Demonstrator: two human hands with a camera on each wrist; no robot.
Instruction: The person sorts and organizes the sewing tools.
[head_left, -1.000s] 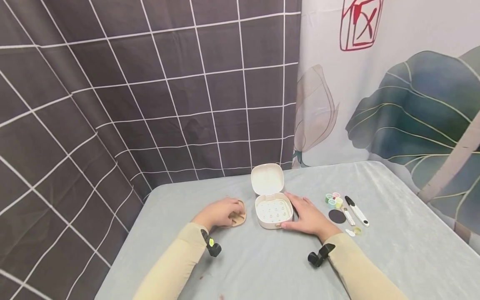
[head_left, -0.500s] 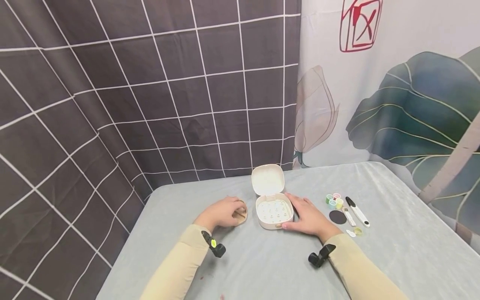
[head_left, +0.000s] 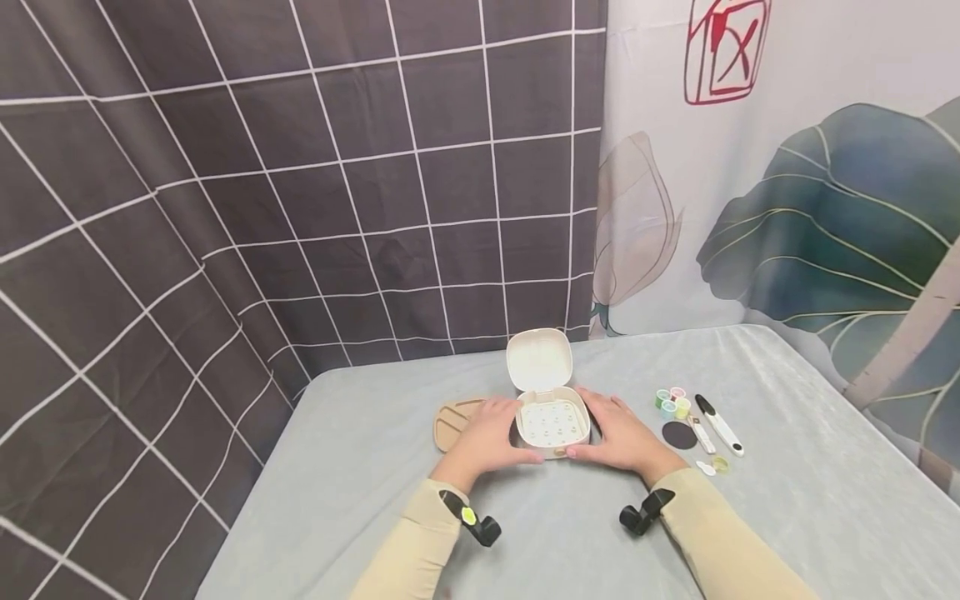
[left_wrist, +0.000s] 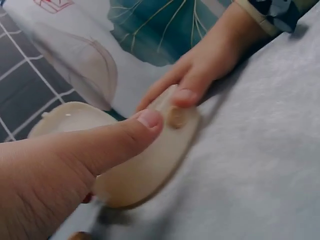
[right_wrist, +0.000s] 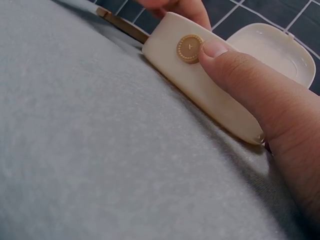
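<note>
A cream, rounded sewing-kit-like box (head_left: 550, 455) stands on the table, its hinged lid (head_left: 538, 360) raised behind it. Inside lies a white tray (head_left: 553, 425) dotted with small pegs. My right hand (head_left: 624, 435) grips the right side, thumb on the front wall beside a round tan button (right_wrist: 190, 48). On the other side my left hand (head_left: 486, 437) holds the box, its thumb at the front and fingers along the left wall. A tan divided insert (head_left: 447, 427) lies flat to the left, partly hidden behind my left hand.
To the right lie several small thread spools (head_left: 668, 409), a dark disc (head_left: 678, 434), a slim white tool (head_left: 702, 435) and a longer black-and-white tool (head_left: 720, 425). Nearer are a small white piece (head_left: 706, 468) and a yellowish ring (head_left: 720, 464). Curtains hang behind the grey-covered table (head_left: 360, 467).
My left hand has let go of the tan insert, leaving it on the table, and moved right onto the box's left side. My right hand keeps its hold on the box.
</note>
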